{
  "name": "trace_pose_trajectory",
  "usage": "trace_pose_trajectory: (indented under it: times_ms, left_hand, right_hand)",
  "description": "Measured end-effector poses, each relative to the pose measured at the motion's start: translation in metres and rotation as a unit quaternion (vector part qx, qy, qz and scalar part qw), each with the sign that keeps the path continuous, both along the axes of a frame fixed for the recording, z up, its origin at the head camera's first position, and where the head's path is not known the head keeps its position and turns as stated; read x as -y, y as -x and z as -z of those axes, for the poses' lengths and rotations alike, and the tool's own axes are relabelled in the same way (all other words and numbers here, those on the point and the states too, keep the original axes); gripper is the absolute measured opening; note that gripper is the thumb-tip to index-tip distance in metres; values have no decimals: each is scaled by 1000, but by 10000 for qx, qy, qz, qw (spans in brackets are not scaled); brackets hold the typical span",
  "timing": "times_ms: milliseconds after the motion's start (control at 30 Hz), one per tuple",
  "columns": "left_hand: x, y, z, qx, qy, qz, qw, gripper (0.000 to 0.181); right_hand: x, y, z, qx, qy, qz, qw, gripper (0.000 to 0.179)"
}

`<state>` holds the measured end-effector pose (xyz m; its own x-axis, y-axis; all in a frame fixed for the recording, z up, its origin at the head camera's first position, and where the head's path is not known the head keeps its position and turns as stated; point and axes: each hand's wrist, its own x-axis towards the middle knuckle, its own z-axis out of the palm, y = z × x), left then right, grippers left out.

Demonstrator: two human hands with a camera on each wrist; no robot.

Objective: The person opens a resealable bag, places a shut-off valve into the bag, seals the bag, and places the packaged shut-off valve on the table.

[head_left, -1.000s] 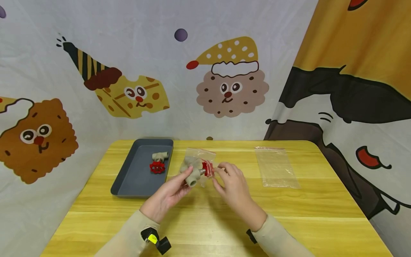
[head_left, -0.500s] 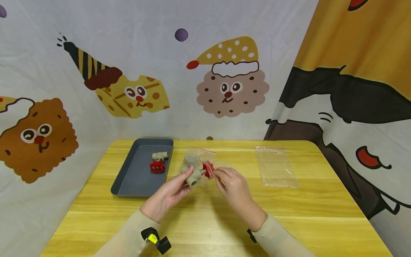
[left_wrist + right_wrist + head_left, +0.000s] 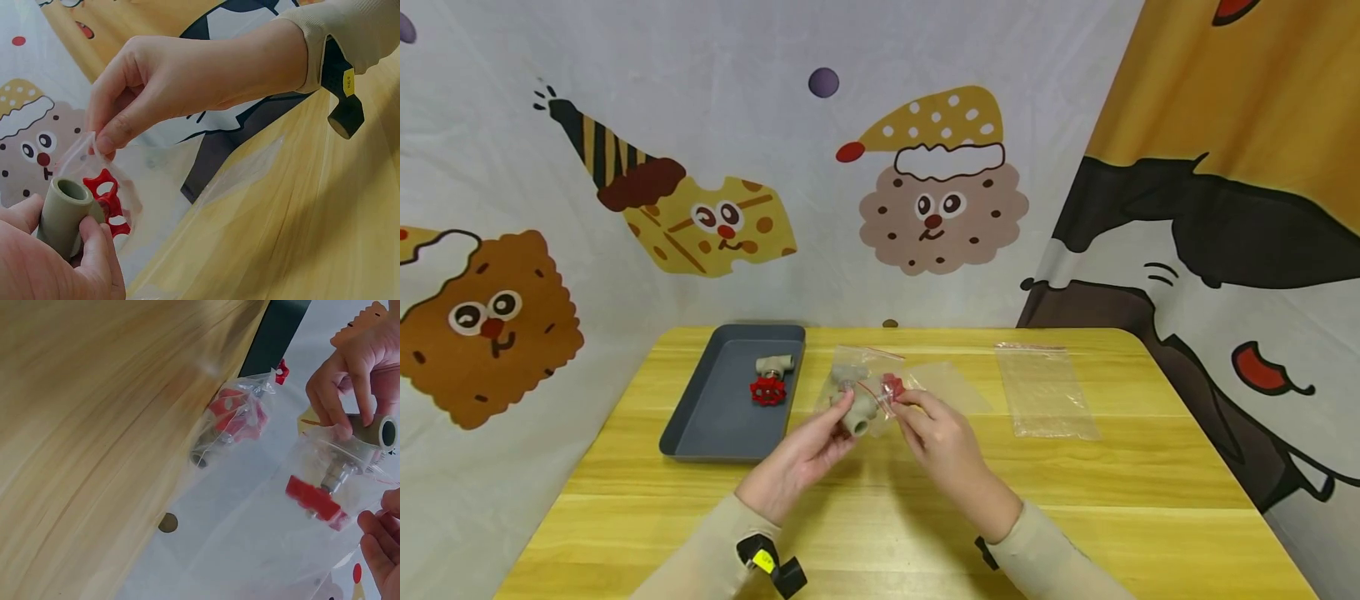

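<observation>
Both forearms are being extended over the wooden table (image 3: 880, 529), the left sleeve (image 3: 707, 546) from the lower left and the right sleeve (image 3: 1052, 554) from the lower right, so that the two hands are being brought near each other above its middle.

A grey valve (image 3: 859, 415) is being gripped in the left hand (image 3: 808, 454), which is being kept turned with the palm partly upward; the thumb is being laid along the upper side of the pipe body, and the fingers are being curled around it. The hollow end is being pointed toward the wearer, while the red handwheel (image 3: 312, 497) is being directed toward the right hand (image 3: 946, 437).

By that hand, the edge of a clear bag (image 3: 953, 387) is being pinched narrowly between thumb and forefinger, with the back of the hand being held upward. The handwheel is being enclosed by the film, whereas the pipe body is being left outside. Whether the bag is also being touched by the left fingertips cannot be told for certain.

Behind the left hand, a bagged valve (image 3: 237, 415) is being supported by the table. Farther left, a second valve (image 3: 771, 365) is being held in a dark tray (image 3: 722, 417); well to the right, a flat bag (image 3: 1047, 392) is being left lying.
</observation>
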<state>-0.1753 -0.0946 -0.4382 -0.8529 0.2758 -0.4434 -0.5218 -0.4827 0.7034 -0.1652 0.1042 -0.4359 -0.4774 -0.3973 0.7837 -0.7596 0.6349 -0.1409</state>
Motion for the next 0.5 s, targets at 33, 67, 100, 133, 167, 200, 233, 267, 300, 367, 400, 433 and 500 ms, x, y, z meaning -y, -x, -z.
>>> trace_pose_trajectory:
  times_ms: [33, 67, 100, 133, 167, 200, 233, 267, 300, 367, 400, 433, 500]
  left_hand:
    - [-1, 0, 1, 7, -44, -37, 10000, 46]
    - [-2, 0, 1, -2, -85, -56, 9999, 47]
    - [-2, 0, 2, 15, -133, -83, 9999, 47]
    - [-3, 0, 2, 9, -175, -101, 9998, 48]
    - [-4, -1, 2, -9, -217, -115, 9997, 50]
    - [-5, -1, 2, -34, -259, -141, 9996, 53]
    - [-6, -1, 2, -40, -306, -173, 9994, 54]
    - [-7, -1, 2, -55, -329, -211, 9992, 55]
    - [-8, -2, 2, -67, -345, -252, 9991, 56]
    - [-10, -3, 2, -144, -305, -282, 9990, 56]
    - [-11, -3, 2, -168, -264, -300, 9991, 55]
    - [-13, -4, 2, -182, -220, -303, 9991, 53]
    - [-15, -5, 2, -227, -141, -297, 9992, 51]
  right_hand:
    - [1, 0, -1, -13, 16, -12, 10000, 17]
    - [1, -1, -1, -21, 37, -33, 10000, 17]
    - [2, -1, -2, -39, 65, -59, 10000, 16]
    - [2, -1, -3, -60, 99, -96, 9999, 16]
    - [3, -2, -4, -79, 129, -134, 9998, 14]
    - [3, -2, -5, -94, 158, -166, 9997, 13]
    - [4, -2, -6, -105, 187, -215, 9995, 12]
    - [5, -3, -6, -135, 212, -275, 9993, 11]
    - [6, -3, -7, -155, 228, -328, 9991, 10]
    - [7, -3, -8, -196, 256, -426, 9986, 8]
    - [7, -4, -9, -212, 267, -463, 9983, 8]
    - [8, -4, -9, -229, 279, -500, 9981, 7]
    - [8, -5, -9, -237, 302, -525, 9979, 7]
